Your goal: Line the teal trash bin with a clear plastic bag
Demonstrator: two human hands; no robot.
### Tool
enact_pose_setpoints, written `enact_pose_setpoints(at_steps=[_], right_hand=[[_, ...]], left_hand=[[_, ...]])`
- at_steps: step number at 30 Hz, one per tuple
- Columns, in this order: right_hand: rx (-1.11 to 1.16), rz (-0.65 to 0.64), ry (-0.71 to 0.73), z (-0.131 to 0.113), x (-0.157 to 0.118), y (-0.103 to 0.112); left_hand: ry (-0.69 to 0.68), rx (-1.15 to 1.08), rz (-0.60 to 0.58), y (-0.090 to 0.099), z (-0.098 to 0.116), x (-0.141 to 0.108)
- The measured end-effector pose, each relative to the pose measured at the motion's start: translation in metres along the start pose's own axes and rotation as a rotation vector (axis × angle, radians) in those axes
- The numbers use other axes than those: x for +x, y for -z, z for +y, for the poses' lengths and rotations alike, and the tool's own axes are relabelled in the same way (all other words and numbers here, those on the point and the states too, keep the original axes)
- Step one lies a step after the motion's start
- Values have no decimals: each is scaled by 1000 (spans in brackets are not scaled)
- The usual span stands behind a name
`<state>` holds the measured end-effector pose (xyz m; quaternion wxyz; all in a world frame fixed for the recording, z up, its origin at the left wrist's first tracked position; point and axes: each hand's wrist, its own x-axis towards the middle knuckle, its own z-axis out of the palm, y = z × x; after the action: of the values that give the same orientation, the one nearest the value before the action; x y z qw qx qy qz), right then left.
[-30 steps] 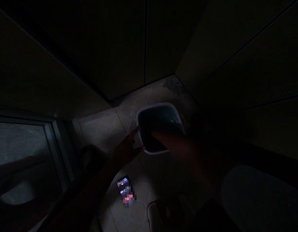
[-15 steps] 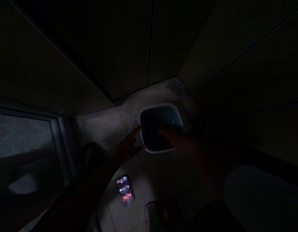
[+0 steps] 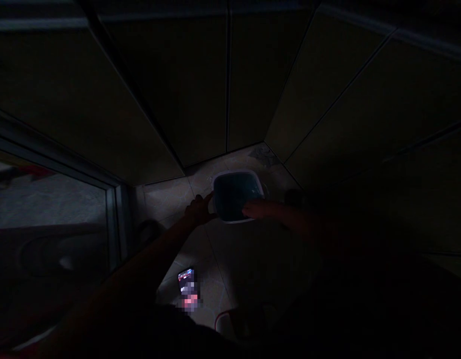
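Observation:
A square-rimmed tub (image 3: pixel 237 172) with a pale rim and a dark bluish inside stands on the tiled floor, with small glints of light at its right. My left hand (image 3: pixel 200 210) grips its left side, thumb and fingers set apart along the rim. Over the tub's near right part reaches my right hand (image 3: pixel 255 209), its fingers stretched leftward and bent down at the tips. Nothing shows in that hand, though the dark hides the fingertips and whatever lies in the tub.
A lit phone (image 3: pixel 188 285) lies on the floor tiles (image 3: pixel 166 197), below my left forearm. Nearer stands a pale object with a red edge (image 3: pixel 225 323). Dark panelled walls (image 3: pixel 200 99) meet behind the tub. A framed opening (image 3: pixel 114 214) is at the left.
My view has tilted up and drawn back, so the tub looks smaller. My right hand has lifted and now shows more of its fingers. My left hand stays at the rim.

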<state>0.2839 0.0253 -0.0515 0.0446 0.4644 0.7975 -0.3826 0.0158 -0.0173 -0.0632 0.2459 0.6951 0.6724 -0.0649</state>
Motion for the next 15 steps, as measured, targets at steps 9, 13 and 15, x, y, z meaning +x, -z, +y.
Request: enact_pose_setpoints(at_steps=[9, 13, 15], right_hand=[[110, 153, -27, 56, -112, 8], [116, 203, -93, 74, -104, -9], [148, 231, -136, 80, -93, -12]], left_hand=[[-186, -672, 123, 16, 31, -29], [-97, -764, 122, -15, 28, -39], [-51, -764, 151, -28, 22, -40]])
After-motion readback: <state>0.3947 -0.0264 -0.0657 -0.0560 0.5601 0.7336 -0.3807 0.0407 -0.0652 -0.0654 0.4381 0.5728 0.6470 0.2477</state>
